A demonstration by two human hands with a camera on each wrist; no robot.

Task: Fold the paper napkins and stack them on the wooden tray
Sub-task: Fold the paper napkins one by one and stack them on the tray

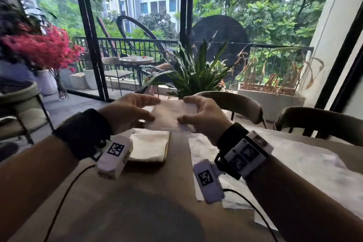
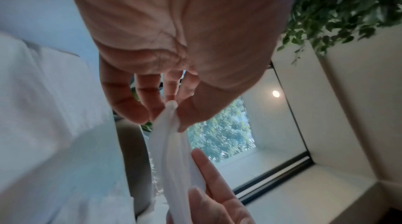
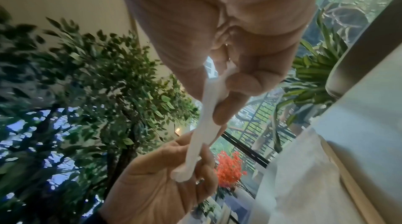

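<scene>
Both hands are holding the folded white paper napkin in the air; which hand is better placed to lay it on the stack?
Probably the left hand. It pinches the folded white paper napkin on the side nearer the stack of folded napkins, which lies just below its wrist. The right hand holds the far side and would have to cross over.

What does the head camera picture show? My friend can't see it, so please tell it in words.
Two hands, the left hand and the right hand, hold a white paper napkin up between them above a table. Folded napkins lie stacked below, with plants and a balcony beyond.
</scene>
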